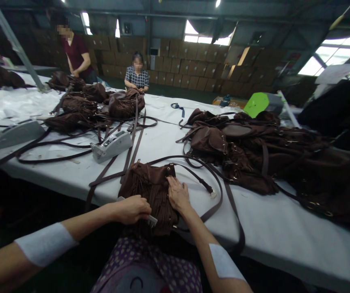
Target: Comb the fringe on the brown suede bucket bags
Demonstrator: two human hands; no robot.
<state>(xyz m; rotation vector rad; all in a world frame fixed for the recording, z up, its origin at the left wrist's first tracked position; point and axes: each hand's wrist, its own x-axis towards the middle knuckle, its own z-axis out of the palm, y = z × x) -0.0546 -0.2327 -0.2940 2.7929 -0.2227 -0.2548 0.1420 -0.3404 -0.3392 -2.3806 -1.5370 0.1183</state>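
Observation:
A brown fringed bag lies at the near edge of the white table, its fringe hanging over the edge. My left hand is closed on a small pale comb-like tool held against the fringe. My right hand rests flat on the bag's upper right part, fingers stretched out. The bag's long brown strap loops out to the right over the table.
A heap of similar brown bags fills the table's right side, another heap sits at the back left. A grey tape dispenser stands left of my bag. Two other people work at the far side. Stacked cartons line the back wall.

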